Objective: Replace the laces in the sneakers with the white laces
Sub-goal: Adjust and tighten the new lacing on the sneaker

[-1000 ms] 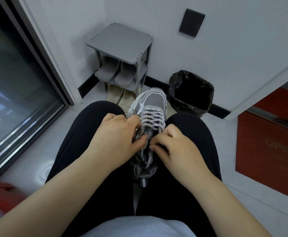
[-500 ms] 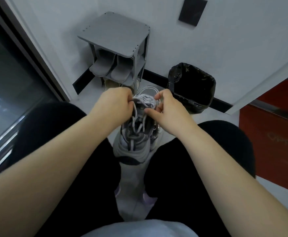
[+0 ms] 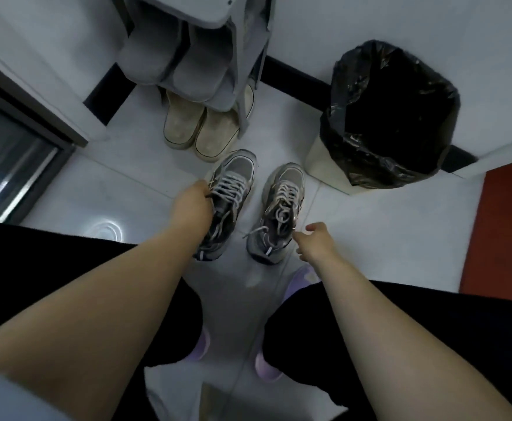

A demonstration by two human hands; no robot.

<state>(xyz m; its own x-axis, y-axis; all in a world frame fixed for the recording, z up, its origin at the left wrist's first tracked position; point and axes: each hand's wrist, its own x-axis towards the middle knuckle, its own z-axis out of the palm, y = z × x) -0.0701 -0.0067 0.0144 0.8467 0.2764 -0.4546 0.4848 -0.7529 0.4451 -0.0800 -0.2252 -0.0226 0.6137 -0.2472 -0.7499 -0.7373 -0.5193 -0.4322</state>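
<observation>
The pale tiled floor (image 3: 385,226) is stretching across the whole view, and the person's legs in black trousers (image 3: 36,268) are filling its lower part. A bin lined with a black bag (image 3: 391,117) is standing against the wall at the upper right. A grey shoe rack (image 3: 194,9) is standing at the top centre, carrying grey slippers (image 3: 172,62), with a pair of beige shoes (image 3: 188,126) sitting beneath it. Just in front of those, two grey sneakers are lying side by side, toes pointing toward the wall. The left sneaker (image 3: 235,171) is leaning a little to one side; whether it is resting fully on the floor I cannot tell. The right sneaker (image 3: 288,177) is standing flat on the tiles. The left grip (image 3: 192,205) is clasping the left sneaker by its side edge next to the lacing, fingers curled in. The right grip (image 3: 314,243) is released, fingers loosely extended and holding nothing, reaching just beside the right sneaker's heel. Purple slippers (image 3: 267,369) are showing on the person's feet. Pale laces (image 3: 229,186) are running neatly up the left sneaker, while loose laces (image 3: 282,208) are trailing off the right one.
</observation>
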